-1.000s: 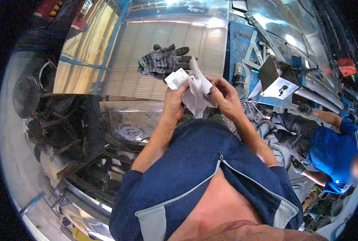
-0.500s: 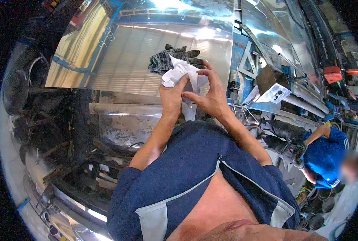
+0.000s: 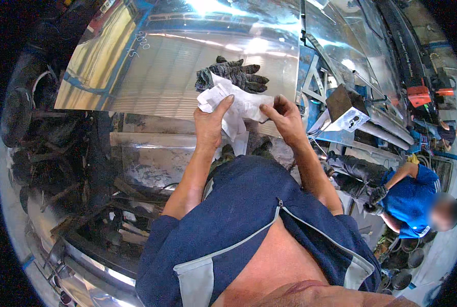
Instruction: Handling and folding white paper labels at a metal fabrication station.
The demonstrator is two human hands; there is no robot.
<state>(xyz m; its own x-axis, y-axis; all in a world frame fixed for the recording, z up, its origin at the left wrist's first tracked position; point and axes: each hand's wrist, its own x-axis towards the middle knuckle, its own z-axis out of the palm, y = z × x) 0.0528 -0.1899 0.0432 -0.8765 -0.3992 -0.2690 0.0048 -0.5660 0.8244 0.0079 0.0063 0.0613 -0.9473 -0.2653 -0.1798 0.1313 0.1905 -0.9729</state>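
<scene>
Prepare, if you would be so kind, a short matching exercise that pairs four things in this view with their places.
Things
1. Crumpled white paper
2. Mottled grey knitted glove
3. Pale grey triangular frame
4. Blue short-sleeved shirt

Places
A. On the shiny metal sheet
B. On the co-worker at lower right
C. In the left hand and right hand
D. On the blue surface right of the sheet

Pairs: 1-C; 2-A; 3-D; 4-B

Navy zip-neck shirt (image 3: 254,189), grey collar (image 3: 195,284)
</scene>
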